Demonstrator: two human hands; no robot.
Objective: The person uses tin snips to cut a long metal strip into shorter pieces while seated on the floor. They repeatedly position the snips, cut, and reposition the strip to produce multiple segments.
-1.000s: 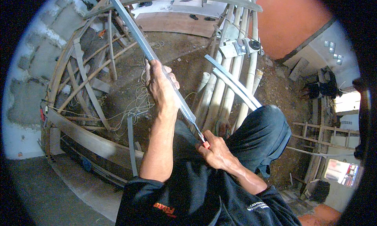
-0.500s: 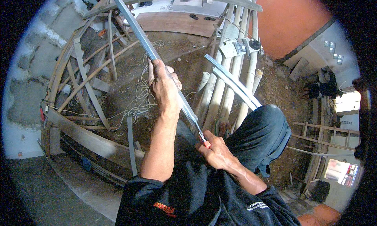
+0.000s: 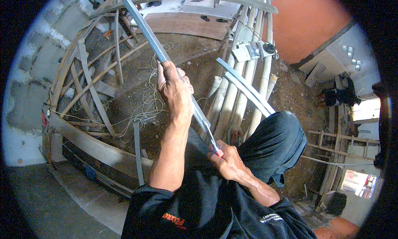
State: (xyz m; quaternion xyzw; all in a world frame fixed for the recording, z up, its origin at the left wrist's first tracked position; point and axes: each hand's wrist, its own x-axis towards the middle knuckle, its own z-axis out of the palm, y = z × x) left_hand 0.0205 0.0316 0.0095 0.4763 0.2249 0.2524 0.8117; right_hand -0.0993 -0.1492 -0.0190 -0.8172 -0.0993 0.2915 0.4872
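Note:
A long grey metal channel runs slantwise from the upper left down to my lap. My left hand is closed round it below its middle, thumb on top. Low in front of my chest, my right hand grips a red-handled tool with a slim silver metal front part. The tip of that tool meets the near end of the channel; its jaws or blade are too small to make out. Another metal channel lies by my raised knee, across bamboo poles.
A power tool sits on the poles ahead. Tangled pale cord covers dirt floor to the left, beside a wooden frame. A curved board lies at the lower left. On the right lean a ladder and timbers.
The red-handled tool has drawn slightly back from the channel's end, showing more of its metal part. My left hand and the channel have shifted a little to the right.

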